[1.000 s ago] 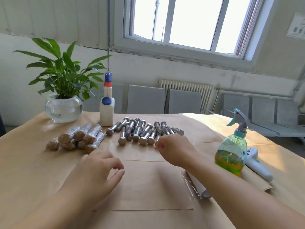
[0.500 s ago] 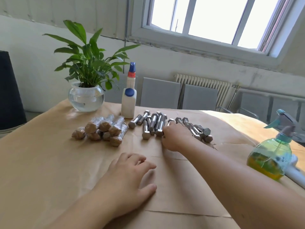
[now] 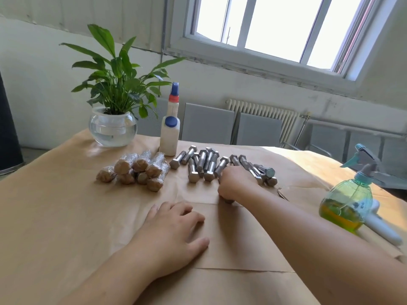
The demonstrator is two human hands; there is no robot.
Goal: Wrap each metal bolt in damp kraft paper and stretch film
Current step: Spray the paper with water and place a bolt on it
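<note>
The scene is lit brightly by daylight from the window [image 3: 271,27] in the upper right of the frame, where the panes are blown out to white. A hard sunlit patch is cast on the paper-covered table [image 3: 293,157] at the right, and the spray bottle [image 3: 346,201] is lit through, while soft shadows are thrown beneath both arms. Straight lines are bent and tilted toward the edges by the wide-angle lens, and fine detail is slightly softened throughout.
</note>
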